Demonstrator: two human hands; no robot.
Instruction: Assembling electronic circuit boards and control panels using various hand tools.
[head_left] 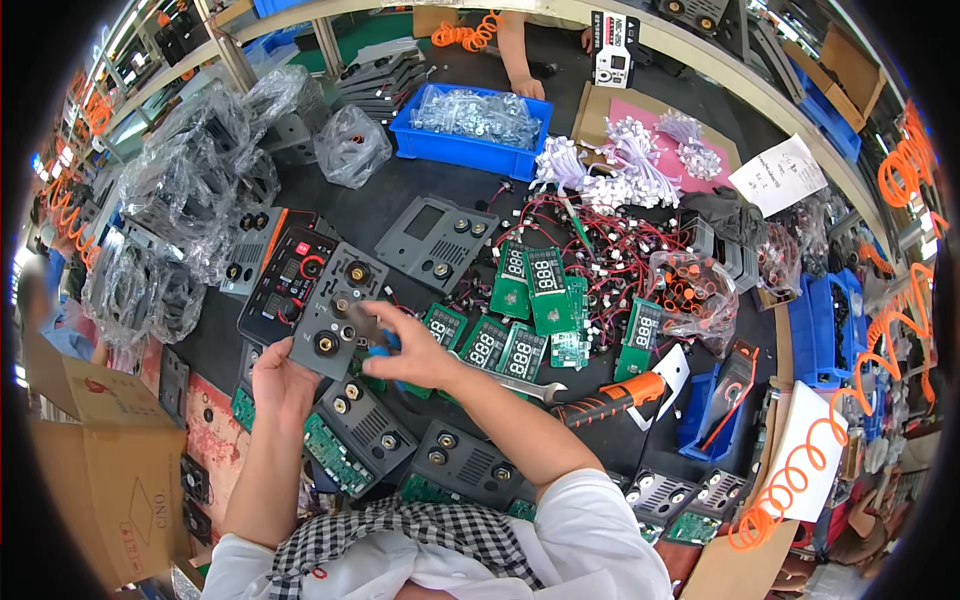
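Note:
My left hand [284, 382] grips the lower end of a grey front panel [338, 308] with round brass-coloured connectors, holding it tilted above the bench. Over the panel's right edge, my right hand [412, 348] has its fingers curled near the connectors. A small blue thing [386, 343] shows between its fingers; its kind is partly hidden. Behind the held panel rests a black panel [285, 285] with a red display and knobs. Another grey panel [437, 243], with a window opening, lies beyond my right hand. Green circuit boards with digit displays [484, 345] lie right of that hand.
An orange-and-black power screwdriver [612, 398] lies right of my forearm. Red wires [600, 250] and white connectors spread behind the boards. A blue bin [470, 150] holds bagged parts. Plastic-wrapped panels [190, 180] pile up at left. Across the bench is another person's hand [527, 87].

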